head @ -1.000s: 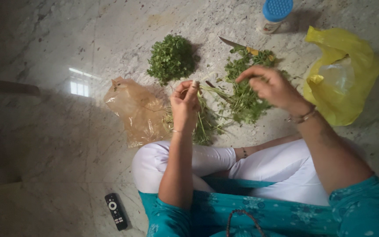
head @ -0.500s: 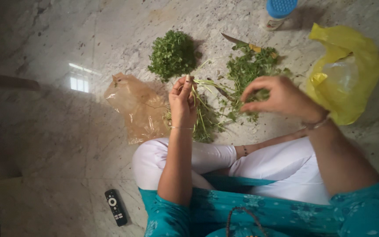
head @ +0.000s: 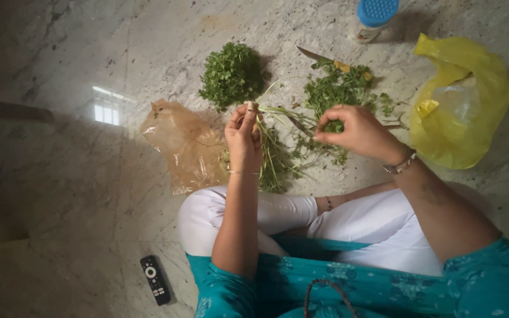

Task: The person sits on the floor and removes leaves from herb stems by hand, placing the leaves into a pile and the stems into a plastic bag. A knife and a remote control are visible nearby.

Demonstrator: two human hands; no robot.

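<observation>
I see the left hand [head: 244, 132] pinching a green stalk [head: 278, 111] just below the picked leaf heap [head: 231, 74], right hand [head: 354, 131] closed on its leafy end right of that heap, brown bag [head: 185, 147] lower left.

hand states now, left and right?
Left hand: shut on thin green herb stems.
Right hand: fingertips pinched on small green herb leaves.

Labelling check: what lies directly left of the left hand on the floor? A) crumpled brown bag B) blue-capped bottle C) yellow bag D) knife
A: the crumpled brown bag lies on the floor just left of the left hand, which holds green stems; the yellow bag sits far right.
</observation>
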